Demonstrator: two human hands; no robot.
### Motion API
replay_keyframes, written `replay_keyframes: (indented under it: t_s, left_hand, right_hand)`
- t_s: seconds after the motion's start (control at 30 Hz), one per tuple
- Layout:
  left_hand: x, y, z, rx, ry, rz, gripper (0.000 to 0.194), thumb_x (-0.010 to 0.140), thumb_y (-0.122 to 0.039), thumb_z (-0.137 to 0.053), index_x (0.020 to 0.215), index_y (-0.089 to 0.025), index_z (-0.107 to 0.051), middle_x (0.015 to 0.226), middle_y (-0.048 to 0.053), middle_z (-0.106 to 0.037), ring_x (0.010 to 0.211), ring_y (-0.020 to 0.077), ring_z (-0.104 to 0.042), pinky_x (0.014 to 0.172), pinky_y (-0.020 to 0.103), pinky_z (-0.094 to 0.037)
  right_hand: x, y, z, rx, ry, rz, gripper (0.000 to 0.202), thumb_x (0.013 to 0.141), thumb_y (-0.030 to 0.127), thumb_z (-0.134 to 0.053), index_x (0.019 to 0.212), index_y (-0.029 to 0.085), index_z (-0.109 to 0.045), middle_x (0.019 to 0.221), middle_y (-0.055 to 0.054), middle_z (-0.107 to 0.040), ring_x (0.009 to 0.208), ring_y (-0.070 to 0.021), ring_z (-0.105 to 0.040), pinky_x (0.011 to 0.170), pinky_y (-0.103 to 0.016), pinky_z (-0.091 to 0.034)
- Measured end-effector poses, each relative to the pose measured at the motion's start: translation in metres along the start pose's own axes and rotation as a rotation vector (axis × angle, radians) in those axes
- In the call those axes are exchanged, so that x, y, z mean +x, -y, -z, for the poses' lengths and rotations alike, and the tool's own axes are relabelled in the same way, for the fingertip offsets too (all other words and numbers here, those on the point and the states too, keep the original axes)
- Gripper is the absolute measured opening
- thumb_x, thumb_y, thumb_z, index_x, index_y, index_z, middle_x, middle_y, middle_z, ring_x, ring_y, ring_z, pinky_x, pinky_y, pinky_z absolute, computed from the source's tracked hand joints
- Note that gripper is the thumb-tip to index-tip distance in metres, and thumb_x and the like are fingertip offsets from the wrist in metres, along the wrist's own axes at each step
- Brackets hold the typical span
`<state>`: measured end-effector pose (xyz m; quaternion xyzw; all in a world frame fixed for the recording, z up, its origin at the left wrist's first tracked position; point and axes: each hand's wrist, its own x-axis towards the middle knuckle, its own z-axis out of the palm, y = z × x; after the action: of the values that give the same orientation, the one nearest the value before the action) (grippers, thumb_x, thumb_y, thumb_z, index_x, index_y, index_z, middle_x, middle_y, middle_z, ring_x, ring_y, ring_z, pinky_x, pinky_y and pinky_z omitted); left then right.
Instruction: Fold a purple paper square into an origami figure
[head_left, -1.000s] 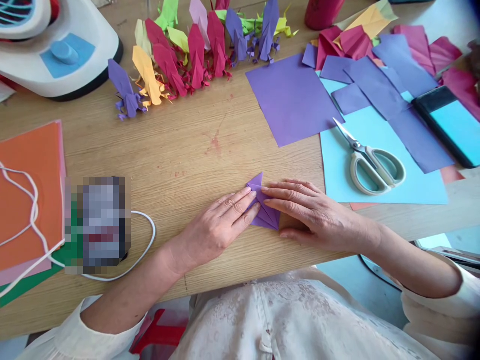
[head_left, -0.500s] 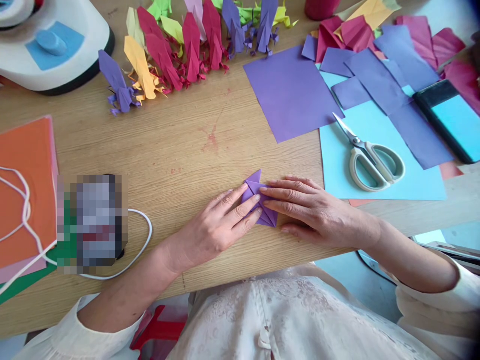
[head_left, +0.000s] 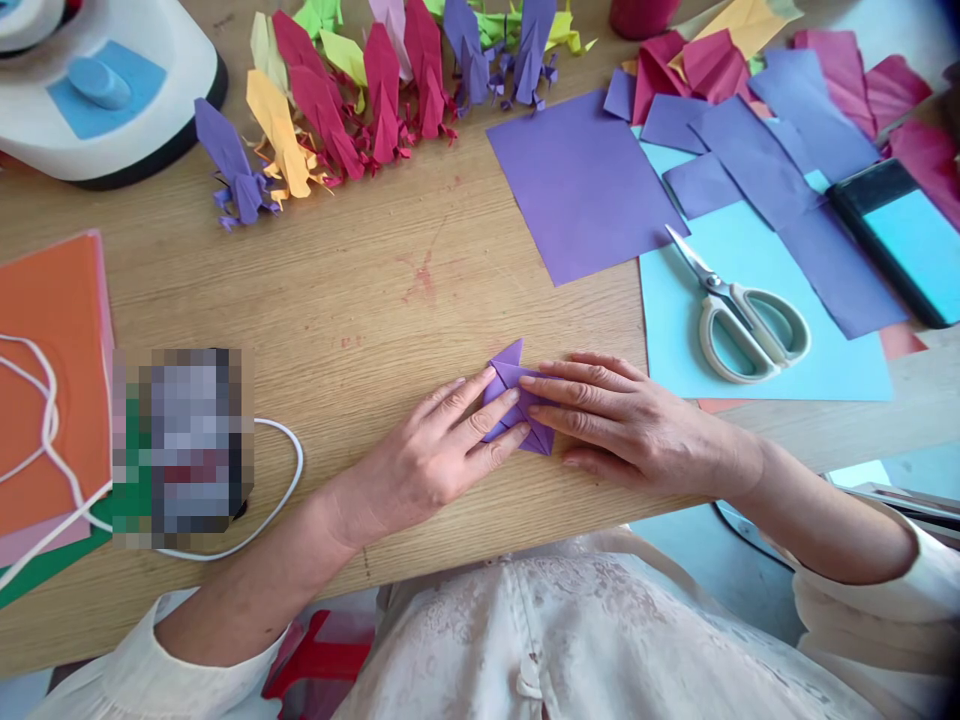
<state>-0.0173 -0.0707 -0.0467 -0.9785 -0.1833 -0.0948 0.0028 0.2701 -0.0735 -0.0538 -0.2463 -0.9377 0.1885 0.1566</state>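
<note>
Folded purple paper (head_left: 509, 374): lies on wooden table (head_left: 360, 290), under loosely spread fingers of left hand (head_left: 439, 455) and extended fingers of right hand (head_left: 641, 428); apparently pressed, not gripped.

Between the paper figures (head_left: 382, 95) and the left hand (head_left: 442, 445) and right hand (head_left: 634, 420), bare table (head_left: 337, 300) left room to pass sideways. Leftward, the cable (head_left: 301, 465) lay in the way; rightward, the purple sheet (head_left: 585, 190) and scissors (head_left: 715, 285) did; the figures obstructed the far side.
</note>
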Motion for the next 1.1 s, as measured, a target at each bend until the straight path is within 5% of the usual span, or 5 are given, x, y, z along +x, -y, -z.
replay_keyframes:
  t_s: [0.37,1.1]
  left_hand:
    - [0.0008,-0.0003,-0.0022,0.012,0.006,-0.008,0.043,0.097,-0.011,-0.055,0.14,-0.015,-0.056,0.15,0.015,-0.052,0.142,0.0378,-0.044,0.109,0.053,-0.05]
    - [-0.0003,-0.0001,0.0011,0.018,0.043,-0.005,0.044,0.097,-0.01,-0.054,0.141,-0.017,-0.054,0.152,0.013,-0.05,0.142,0.0369,-0.044,0.108,0.053,-0.05]
  right_hand:
    - [-0.0022,-0.0031,0.0019,0.02,0.019,0.087,0.037,0.103,0.017,-0.044,0.137,0.014,-0.057,0.148,-0.017,-0.054,0.142,-0.0247,-0.046,0.115,-0.051,-0.037]
    - [-0.0058,-0.0048,0.0047,0.1,0.052,0.098,0.038,0.102,0.019,-0.042,0.137,0.014,-0.056,0.151,-0.019,-0.049,0.146,-0.0264,-0.041,0.117,-0.055,-0.033]
